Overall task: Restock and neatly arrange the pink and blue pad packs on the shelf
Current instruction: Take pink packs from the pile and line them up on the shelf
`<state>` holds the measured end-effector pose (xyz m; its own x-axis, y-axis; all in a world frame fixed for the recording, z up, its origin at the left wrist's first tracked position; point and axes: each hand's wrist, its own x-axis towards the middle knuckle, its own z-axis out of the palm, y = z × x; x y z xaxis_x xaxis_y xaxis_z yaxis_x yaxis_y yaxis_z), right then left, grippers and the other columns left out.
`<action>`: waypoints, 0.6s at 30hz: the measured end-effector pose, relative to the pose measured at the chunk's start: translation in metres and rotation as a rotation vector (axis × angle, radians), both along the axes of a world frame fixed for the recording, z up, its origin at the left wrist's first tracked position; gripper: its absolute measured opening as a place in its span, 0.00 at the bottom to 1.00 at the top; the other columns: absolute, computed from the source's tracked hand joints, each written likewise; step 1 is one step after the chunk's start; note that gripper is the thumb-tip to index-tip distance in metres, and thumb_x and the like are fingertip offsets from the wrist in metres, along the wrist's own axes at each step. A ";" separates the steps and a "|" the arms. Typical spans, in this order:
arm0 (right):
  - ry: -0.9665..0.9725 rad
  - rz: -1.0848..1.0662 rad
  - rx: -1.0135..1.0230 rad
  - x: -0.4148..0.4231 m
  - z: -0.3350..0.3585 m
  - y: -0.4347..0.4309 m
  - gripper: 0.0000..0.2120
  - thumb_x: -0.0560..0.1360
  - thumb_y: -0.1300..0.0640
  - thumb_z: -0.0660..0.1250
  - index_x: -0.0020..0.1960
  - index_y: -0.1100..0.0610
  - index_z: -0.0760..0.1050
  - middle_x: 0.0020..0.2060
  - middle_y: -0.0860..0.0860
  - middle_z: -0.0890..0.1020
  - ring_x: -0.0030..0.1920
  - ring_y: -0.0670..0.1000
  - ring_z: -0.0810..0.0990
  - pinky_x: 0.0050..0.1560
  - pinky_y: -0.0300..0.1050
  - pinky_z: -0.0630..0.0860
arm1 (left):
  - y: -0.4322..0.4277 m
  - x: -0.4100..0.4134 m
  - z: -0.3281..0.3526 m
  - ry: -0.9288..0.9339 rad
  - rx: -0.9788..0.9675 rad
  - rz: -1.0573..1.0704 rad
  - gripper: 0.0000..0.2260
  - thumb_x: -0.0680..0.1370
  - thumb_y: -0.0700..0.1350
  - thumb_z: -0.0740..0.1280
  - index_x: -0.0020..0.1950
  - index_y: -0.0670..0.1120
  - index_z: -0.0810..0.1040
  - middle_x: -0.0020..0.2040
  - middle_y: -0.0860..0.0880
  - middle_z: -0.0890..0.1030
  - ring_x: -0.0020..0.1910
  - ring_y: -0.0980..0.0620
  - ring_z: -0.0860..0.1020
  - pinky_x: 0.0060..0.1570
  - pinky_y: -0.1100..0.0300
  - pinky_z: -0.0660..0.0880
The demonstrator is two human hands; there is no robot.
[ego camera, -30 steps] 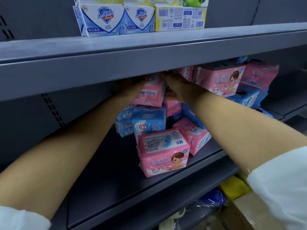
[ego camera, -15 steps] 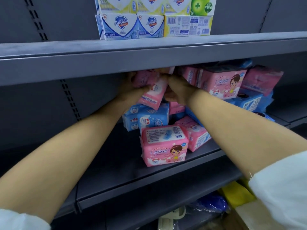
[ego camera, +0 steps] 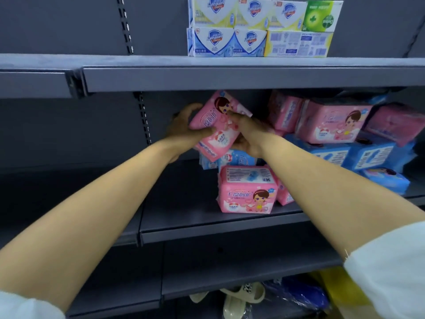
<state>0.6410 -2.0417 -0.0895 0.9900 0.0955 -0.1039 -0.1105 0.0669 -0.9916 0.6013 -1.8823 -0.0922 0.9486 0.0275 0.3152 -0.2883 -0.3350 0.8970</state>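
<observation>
At the centre of the frame a tilted pink pack (ego camera: 217, 125) is held above the shelf (ego camera: 207, 226), gripped from the left by the left hand (ego camera: 184, 130) and pinched by the right hand (ego camera: 248, 137). If it is set down askew, the loose pile of pink and blue packs (ego camera: 333, 134) at centre right could be toppled.

A dark grey metal middle shelf (ego camera: 184, 203) carries plastic-wrapped pad packs on its right half. Near its front edge a pink rectangular pad pack (ego camera: 247, 192) stands upright, its printed face towards the camera. Just behind it lie pale blue pad packs (ego camera: 239, 158), and a second pink pack (ego camera: 284, 195) sits touching its right side, partly hidden. Farther right a heap of deeper blue pad packs (ego camera: 370, 157) rests on the board. The grey upper shelf (ego camera: 138, 62) bears cardboard soap boxes (ego camera: 259, 42) stacked two high.
</observation>
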 end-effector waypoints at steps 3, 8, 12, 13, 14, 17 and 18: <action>0.025 0.036 -0.022 -0.008 -0.004 0.019 0.18 0.76 0.48 0.67 0.62 0.57 0.75 0.52 0.57 0.84 0.49 0.55 0.84 0.44 0.50 0.82 | 0.021 -0.014 -0.002 0.025 -0.018 0.002 0.28 0.72 0.45 0.74 0.70 0.51 0.69 0.58 0.53 0.80 0.52 0.57 0.80 0.45 0.61 0.79; 0.054 0.125 -0.134 -0.025 -0.006 0.056 0.21 0.76 0.40 0.63 0.58 0.57 0.73 0.53 0.56 0.80 0.53 0.54 0.80 0.50 0.47 0.79 | 0.066 -0.039 -0.004 0.068 -0.102 0.047 0.21 0.73 0.40 0.73 0.63 0.53 0.74 0.54 0.54 0.82 0.51 0.56 0.81 0.50 0.55 0.80; -0.016 0.057 -0.298 -0.036 -0.006 0.098 0.28 0.76 0.39 0.61 0.69 0.56 0.68 0.61 0.51 0.75 0.62 0.53 0.73 0.59 0.49 0.71 | 0.115 -0.064 -0.009 0.129 -0.062 0.115 0.26 0.70 0.40 0.76 0.66 0.49 0.75 0.54 0.51 0.83 0.48 0.54 0.83 0.42 0.58 0.80; -0.054 0.053 -0.323 -0.042 -0.005 0.111 0.29 0.75 0.38 0.62 0.69 0.55 0.67 0.63 0.50 0.75 0.63 0.52 0.74 0.61 0.49 0.70 | 0.129 -0.072 -0.011 0.137 -0.043 0.127 0.27 0.69 0.39 0.76 0.66 0.48 0.75 0.54 0.50 0.82 0.48 0.53 0.83 0.40 0.60 0.80; -0.084 0.067 -0.338 -0.046 -0.006 0.123 0.31 0.73 0.36 0.63 0.69 0.54 0.67 0.63 0.50 0.76 0.62 0.52 0.75 0.62 0.50 0.71 | 0.142 -0.080 -0.012 0.144 -0.015 0.133 0.27 0.68 0.38 0.77 0.65 0.47 0.75 0.56 0.50 0.81 0.48 0.53 0.83 0.38 0.62 0.79; -0.053 0.264 -0.370 -0.059 -0.010 0.159 0.26 0.72 0.35 0.65 0.62 0.52 0.73 0.57 0.52 0.81 0.54 0.53 0.81 0.57 0.53 0.77 | 0.181 -0.105 -0.018 0.187 0.055 0.162 0.28 0.65 0.39 0.78 0.64 0.49 0.76 0.60 0.59 0.70 0.47 0.58 0.79 0.39 0.63 0.79; -0.023 0.346 -0.365 -0.067 -0.010 0.171 0.20 0.74 0.38 0.64 0.58 0.51 0.75 0.53 0.51 0.83 0.51 0.52 0.82 0.54 0.53 0.78 | 0.195 -0.114 -0.022 0.203 0.077 0.179 0.29 0.62 0.41 0.79 0.62 0.51 0.78 0.64 0.59 0.67 0.49 0.58 0.78 0.43 0.62 0.80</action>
<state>0.5743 -1.8708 -0.1000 0.9090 0.3803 -0.1706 -0.0432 -0.3212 -0.9460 0.4869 -1.6875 -0.1137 0.9748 0.1836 0.1269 -0.0355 -0.4340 0.9002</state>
